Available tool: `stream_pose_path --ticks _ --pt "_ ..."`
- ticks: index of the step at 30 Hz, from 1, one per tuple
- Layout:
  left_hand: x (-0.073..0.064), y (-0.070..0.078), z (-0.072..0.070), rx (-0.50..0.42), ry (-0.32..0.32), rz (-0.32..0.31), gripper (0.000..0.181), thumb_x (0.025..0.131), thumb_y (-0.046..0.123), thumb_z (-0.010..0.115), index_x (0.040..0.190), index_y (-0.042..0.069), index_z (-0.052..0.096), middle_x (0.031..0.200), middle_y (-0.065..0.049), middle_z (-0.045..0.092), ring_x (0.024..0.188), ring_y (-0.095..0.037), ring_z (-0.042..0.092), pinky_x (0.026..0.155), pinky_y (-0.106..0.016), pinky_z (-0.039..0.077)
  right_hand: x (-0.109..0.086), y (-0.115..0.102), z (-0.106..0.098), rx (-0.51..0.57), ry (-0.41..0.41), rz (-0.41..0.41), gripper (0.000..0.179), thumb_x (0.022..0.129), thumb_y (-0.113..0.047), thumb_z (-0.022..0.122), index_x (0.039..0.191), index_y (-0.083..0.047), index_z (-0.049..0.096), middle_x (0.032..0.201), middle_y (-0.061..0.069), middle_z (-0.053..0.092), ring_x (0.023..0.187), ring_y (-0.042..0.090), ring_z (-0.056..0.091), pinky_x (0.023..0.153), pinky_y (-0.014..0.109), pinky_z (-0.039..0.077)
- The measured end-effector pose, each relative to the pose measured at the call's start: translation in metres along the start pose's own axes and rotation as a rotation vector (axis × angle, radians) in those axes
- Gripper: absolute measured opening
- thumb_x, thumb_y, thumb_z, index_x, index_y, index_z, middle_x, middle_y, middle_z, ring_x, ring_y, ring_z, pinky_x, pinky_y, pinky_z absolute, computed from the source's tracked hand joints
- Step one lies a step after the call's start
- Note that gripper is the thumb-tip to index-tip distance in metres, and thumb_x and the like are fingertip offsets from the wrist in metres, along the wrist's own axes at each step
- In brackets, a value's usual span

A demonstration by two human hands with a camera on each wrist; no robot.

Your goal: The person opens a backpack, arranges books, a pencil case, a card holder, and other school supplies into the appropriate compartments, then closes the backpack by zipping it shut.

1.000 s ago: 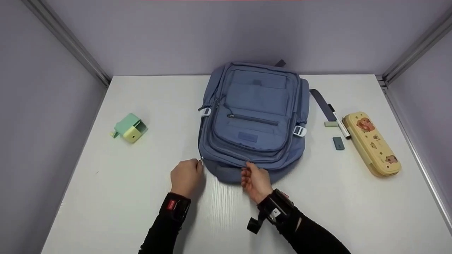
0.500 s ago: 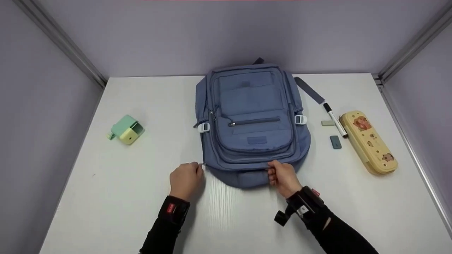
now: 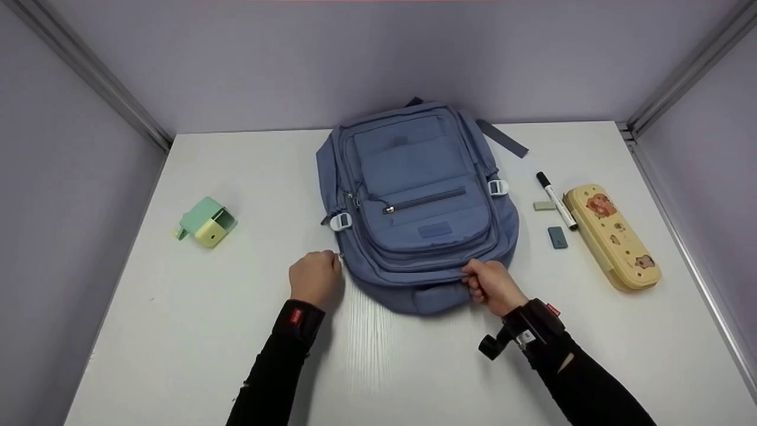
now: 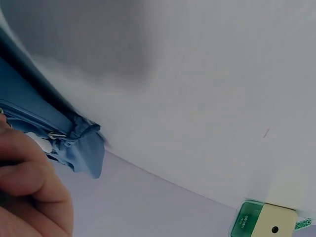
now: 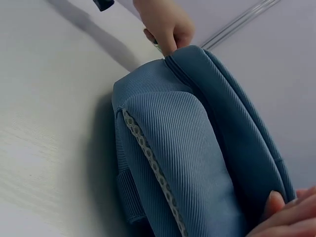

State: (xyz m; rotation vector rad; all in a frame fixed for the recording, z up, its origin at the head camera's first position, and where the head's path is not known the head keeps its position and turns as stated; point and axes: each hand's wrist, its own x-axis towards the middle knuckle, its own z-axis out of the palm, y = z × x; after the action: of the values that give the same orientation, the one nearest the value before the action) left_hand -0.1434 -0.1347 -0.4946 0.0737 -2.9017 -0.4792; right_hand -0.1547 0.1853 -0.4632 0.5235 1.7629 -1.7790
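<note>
So, a blue backpack (image 3: 420, 201) is being kept flat on the white desk (image 3: 177, 331), front pockets up, its bottom edge turned toward the person. The left hand (image 3: 313, 278) is being held at the bag's near left corner, fingers (image 4: 29, 182) curled and pinching what looks like a small metal zipper pull (image 3: 341, 256); the pull itself is barely being shown in the left wrist view. The right hand (image 3: 491, 284) is being closed on the bottom seam on the right side, fabric being gripped between the thumb and the curled fingers (image 5: 284, 212).

What could go wrong, as a guess: the bag is soft and sitting on a smooth top, so if the pull is being tugged without enough counter-hold, the whole thing is probably being dragged sideways instead of the zipper being run. The slider is parked right at a corner curve too, so cloth could be getting caught in the teeth there. A tiny pull being pinched by fingertips alone could also be getting lost mid-tug.

A swing to the right is being risked as well: a marker (image 3: 555, 190), two erasers (image 3: 557, 236) and a yellow pencil case (image 3: 611, 236) are lying just beside that side. The green sharpener (image 3: 206, 222) is being left well apart.
</note>
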Motion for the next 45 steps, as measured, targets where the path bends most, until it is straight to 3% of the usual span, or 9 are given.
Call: stream_pose_path --ticks 7,12,18,27,31,34,37,40,45 --pt "0.040 -0.010 0.014 0.058 0.092 -0.026 0.029 0.086 0.011 0.061 0.058 0.001 0.060 0.061 -0.019 0.066 0.053 -0.036 0.063 0.047 -0.052 0.049 0.000 0.002 0.002 -0.019 -0.013 -0.012 0.028 0.087 -0.009 0.051 0.059 -0.010 0.055 0.045 -0.011 0.040 0.043 0.002 0.034 0.042 0.017 0.028" --pt "0.054 -0.010 0.021 0.077 0.111 -0.043 0.024 0.087 0.011 0.062 0.067 -0.003 0.065 0.066 -0.022 0.069 0.058 -0.039 0.066 0.050 -0.054 0.052 0.000 0.004 0.003 -0.034 -0.011 -0.021 0.027 0.087 -0.010 0.051 0.060 -0.010 0.056 0.045 -0.011 0.041 0.042 0.002 0.034 0.043 0.017 0.028" --pt "0.051 -0.009 0.019 0.050 0.111 -0.032 0.026 0.091 0.014 0.062 0.070 -0.001 0.065 0.067 -0.022 0.068 0.059 -0.039 0.066 0.051 -0.053 0.052 0.000 0.006 0.005 -0.022 0.009 -0.031 0.027 0.088 -0.011 0.052 0.061 -0.009 0.057 0.045 -0.011 0.042 0.041 0.002 0.036 0.042 0.018 0.030" --pt "0.036 -0.008 0.001 0.016 -0.087 -0.032 0.023 0.093 0.020 0.063 0.080 0.001 0.066 0.076 -0.020 0.070 0.069 -0.038 0.069 0.058 -0.052 0.054 0.000 0.009 0.006 0.015 0.027 -0.030 0.027 0.090 -0.012 0.052 0.064 -0.010 0.059 0.047 -0.010 0.044 0.042 0.003 0.039 0.043 0.018 0.032" --pt "0.031 -0.004 -0.005 -0.001 -0.070 -0.028 0.018 0.092 0.018 0.065 0.082 0.003 0.065 0.078 -0.018 0.069 0.068 -0.036 0.068 0.058 -0.049 0.054 0.000 0.011 0.006 0.003 0.052 -0.042 0.026 0.090 -0.012 0.053 0.066 -0.009 0.059 0.047 -0.010 0.044 0.041 0.003 0.040 0.043 0.018 0.032" --pt "0.028 0.005 -0.007 -0.028 -0.004 0.094 0.010 0.090 0.011 0.066 0.096 0.004 0.067 0.089 -0.017 0.068 0.074 -0.036 0.066 0.062 -0.048 0.054 -0.002 0.013 0.007 -0.010 0.092 -0.058 0.026 0.090 -0.012 0.053 0.065 -0.009 0.059 0.046 -0.009 0.045 0.040 0.004 0.041 0.042 0.019 0.033" --pt "0.024 0.013 -0.008 -0.041 0.022 0.293 0.028 0.086 0.002 0.064 0.114 0.009 0.067 0.108 -0.016 0.065 0.090 -0.036 0.064 0.071 -0.049 0.053 -0.006 0.016 0.011 -0.012 0.124 -0.079 0.028 0.094 -0.016 0.054 0.068 -0.009 0.059 0.047 -0.008 0.046 0.041 0.004 0.042 0.043 0.019 0.035" --pt "0.019 0.019 -0.009 -0.044 -0.021 0.452 0.041 0.084 -0.005 0.062 0.121 0.015 0.067 0.119 -0.013 0.063 0.107 -0.035 0.061 0.083 -0.051 0.051 -0.011 0.021 0.018 -0.005 0.136 -0.096 0.030 0.099 -0.020 0.053 0.073 -0.007 0.060 0.049 -0.007 0.048 0.042 0.005 0.043 0.044 0.019 0.037" --pt "0.011 0.020 -0.010 -0.065 -0.107 0.568 0.045 0.086 -0.007 0.060 0.123 0.017 0.066 0.121 -0.007 0.065 0.116 -0.030 0.060 0.096 -0.053 0.047 -0.020 0.031 0.033 -0.006 0.099 -0.094 0.032 0.102 -0.024 0.051 0.079 -0.006 0.062 0.051 -0.006 0.049 0.045 0.006 0.044 0.047 0.021 0.039"
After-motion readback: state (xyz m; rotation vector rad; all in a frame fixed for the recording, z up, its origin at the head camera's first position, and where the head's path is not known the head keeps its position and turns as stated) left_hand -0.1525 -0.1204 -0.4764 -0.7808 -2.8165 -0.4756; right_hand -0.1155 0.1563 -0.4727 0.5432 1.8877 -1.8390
